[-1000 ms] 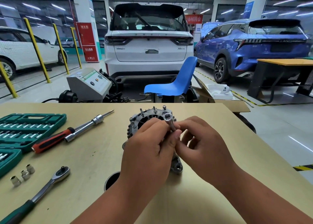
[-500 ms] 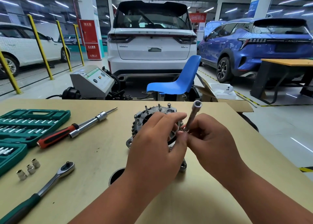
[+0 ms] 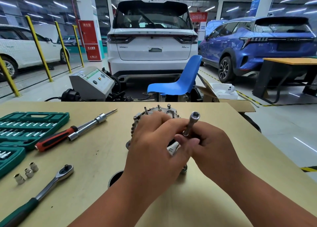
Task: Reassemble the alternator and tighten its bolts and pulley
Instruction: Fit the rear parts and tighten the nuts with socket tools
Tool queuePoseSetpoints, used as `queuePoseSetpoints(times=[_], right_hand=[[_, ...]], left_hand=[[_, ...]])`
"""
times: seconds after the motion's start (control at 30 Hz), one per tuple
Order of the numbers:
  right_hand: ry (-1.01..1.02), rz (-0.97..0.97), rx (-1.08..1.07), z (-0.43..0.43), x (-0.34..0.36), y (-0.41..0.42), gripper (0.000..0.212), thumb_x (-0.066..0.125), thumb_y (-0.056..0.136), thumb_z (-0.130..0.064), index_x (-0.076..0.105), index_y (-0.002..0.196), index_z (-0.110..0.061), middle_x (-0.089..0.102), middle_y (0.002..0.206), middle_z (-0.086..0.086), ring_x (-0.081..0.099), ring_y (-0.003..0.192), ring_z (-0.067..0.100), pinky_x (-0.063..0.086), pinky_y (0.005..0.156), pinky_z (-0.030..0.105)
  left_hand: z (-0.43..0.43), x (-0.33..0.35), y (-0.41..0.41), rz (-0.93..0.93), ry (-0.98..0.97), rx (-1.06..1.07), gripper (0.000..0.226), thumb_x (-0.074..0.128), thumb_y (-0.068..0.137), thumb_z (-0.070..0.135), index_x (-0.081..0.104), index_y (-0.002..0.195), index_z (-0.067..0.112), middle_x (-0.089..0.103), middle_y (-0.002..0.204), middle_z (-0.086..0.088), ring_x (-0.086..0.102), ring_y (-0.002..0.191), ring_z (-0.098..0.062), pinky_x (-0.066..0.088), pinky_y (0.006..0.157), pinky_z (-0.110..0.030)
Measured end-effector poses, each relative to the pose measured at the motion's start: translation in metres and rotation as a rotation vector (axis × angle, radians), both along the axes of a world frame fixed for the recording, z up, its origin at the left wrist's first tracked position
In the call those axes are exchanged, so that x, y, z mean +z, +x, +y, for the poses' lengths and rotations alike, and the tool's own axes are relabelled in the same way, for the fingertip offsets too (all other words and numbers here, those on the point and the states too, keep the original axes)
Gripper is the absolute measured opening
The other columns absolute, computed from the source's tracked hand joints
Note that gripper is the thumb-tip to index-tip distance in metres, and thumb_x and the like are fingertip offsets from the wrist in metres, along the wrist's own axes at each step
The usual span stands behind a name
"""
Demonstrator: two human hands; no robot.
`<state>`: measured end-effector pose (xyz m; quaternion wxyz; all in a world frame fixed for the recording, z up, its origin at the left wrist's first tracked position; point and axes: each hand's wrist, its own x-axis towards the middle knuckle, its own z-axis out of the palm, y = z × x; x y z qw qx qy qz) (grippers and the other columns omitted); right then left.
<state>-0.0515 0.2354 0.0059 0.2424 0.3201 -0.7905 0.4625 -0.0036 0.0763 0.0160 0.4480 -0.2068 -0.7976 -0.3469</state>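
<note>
Pinching the lower end of a long socket (image 3: 191, 123), the right hand (image 3: 217, 151) is curling its fingers closely round the tool's base. The shaft is standing nearly upright, leaning a little to the right, with its open mouth facing up. The left hand (image 3: 154, 147) is lying over the alternator (image 3: 155, 111), its fingers bending down round the upper housing and gripping it. Its thumb is touching the socket's lower end just beside the right thumb. The left fingertips are blurring, so their exact placing is hard to tell.

The alternator is sitting on the table (image 3: 96, 158) near its middle, mostly hidden under both hands, with only studs and a toothed rim showing.

At the left edge a green socket case (image 3: 34, 117) is lying open, with rows of silver bits (image 3: 25, 123) sitting in its slots. A second green tray (image 3: 12, 158), nearer and partly cut off, is holding a few more. Three loose sockets (image 3: 25, 172) are standing on the table just beside that tray, near a ratchet (image 3: 51, 182). A red-handled screwdriver (image 3: 54, 138) and a chrome bar (image 3: 89, 125) are lying side by side between the case and the alternator.
</note>
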Motion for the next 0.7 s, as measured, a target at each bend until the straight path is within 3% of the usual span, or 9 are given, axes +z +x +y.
queuePoseSetpoints(times=[0.07, 0.13, 0.2, 0.37, 0.5, 0.6, 0.7], right_hand=[[0.035, 0.048, 0.000, 0.000, 0.002, 0.002, 0.030, 0.068, 0.090, -0.024, 0.061, 0.084, -0.052, 0.061, 0.076, -0.022, 0.057, 0.071, 0.010, 0.037, 0.061, 0.014], [0.039, 0.054, 0.026, 0.000, 0.004, 0.005, 0.021, 0.064, 0.092, -0.032, 0.063, 0.091, -0.052, 0.060, 0.076, -0.020, 0.057, 0.071, 0.012, 0.037, 0.061, 0.015], [0.040, 0.068, 0.028, 0.001, 0.005, 0.004, 0.013, 0.064, 0.096, -0.032, 0.071, 0.097, -0.043, 0.059, 0.076, -0.016, 0.056, 0.071, 0.013, 0.037, 0.061, 0.016], [0.086, 0.106, -0.031, 0.004, 0.008, 0.002, 0.007, 0.069, 0.095, -0.025, 0.075, 0.092, -0.023, 0.054, 0.074, -0.024, 0.054, 0.072, 0.004, 0.033, 0.063, 0.009], [0.033, 0.044, 0.007, 0.002, 0.007, 0.005, 0.006, 0.067, 0.088, -0.034, 0.066, 0.085, -0.039, 0.059, 0.072, -0.019, 0.053, 0.066, 0.008, 0.034, 0.058, 0.010], [0.000, 0.002, -0.031, 0.000, 0.003, 0.004, 0.019, 0.062, 0.078, -0.030, 0.051, 0.073, -0.044, 0.049, 0.060, -0.017, 0.041, 0.057, 0.008, 0.029, 0.050, 0.014], [0.019, -0.002, -0.033, 0.001, 0.002, 0.003, 0.014, 0.066, 0.081, -0.028, 0.058, 0.080, -0.039, 0.057, 0.065, -0.012, 0.047, 0.059, 0.010, 0.032, 0.052, 0.014]], left_hand=[[-0.001, 0.001, -0.001, 0.036, -0.003, -0.017, 0.009, 0.070, 0.096, 0.039, 0.071, 0.104, 0.036, 0.052, 0.086, 0.027, 0.055, 0.086, 0.000, 0.050, 0.075, -0.044], [-0.003, 0.001, -0.001, 0.038, 0.002, -0.005, 0.008, 0.067, 0.098, 0.037, 0.073, 0.099, 0.032, 0.050, 0.081, 0.029, 0.053, 0.079, 0.003, 0.050, 0.072, -0.045], [-0.004, 0.002, -0.002, 0.025, 0.014, 0.008, 0.019, 0.064, 0.099, 0.036, 0.078, 0.100, 0.023, 0.053, 0.081, 0.026, 0.054, 0.077, 0.002, 0.051, 0.072, -0.044], [-0.005, 0.002, -0.002, -0.027, 0.038, -0.024, 0.026, 0.060, 0.103, 0.035, 0.079, 0.105, 0.017, 0.066, 0.082, 0.013, 0.062, 0.078, -0.011, 0.053, 0.069, -0.045], [-0.001, -0.001, -0.002, -0.042, 0.060, -0.035, 0.027, 0.063, 0.098, 0.040, 0.080, 0.109, 0.021, 0.063, 0.084, 0.018, 0.061, 0.081, -0.008, 0.053, 0.069, -0.043], [0.002, -0.004, -0.002, -0.053, 0.123, -0.030, 0.022, 0.071, 0.090, 0.043, 0.078, 0.103, 0.027, 0.068, 0.091, 0.015, 0.066, 0.085, -0.009, 0.053, 0.071, -0.031], [0.001, -0.009, -0.005, -0.044, 0.127, -0.031, 0.017, 0.072, 0.092, 0.040, 0.077, 0.095, 0.025, 0.066, 0.088, 0.010, 0.066, 0.082, -0.014, 0.052, 0.067, -0.036]])
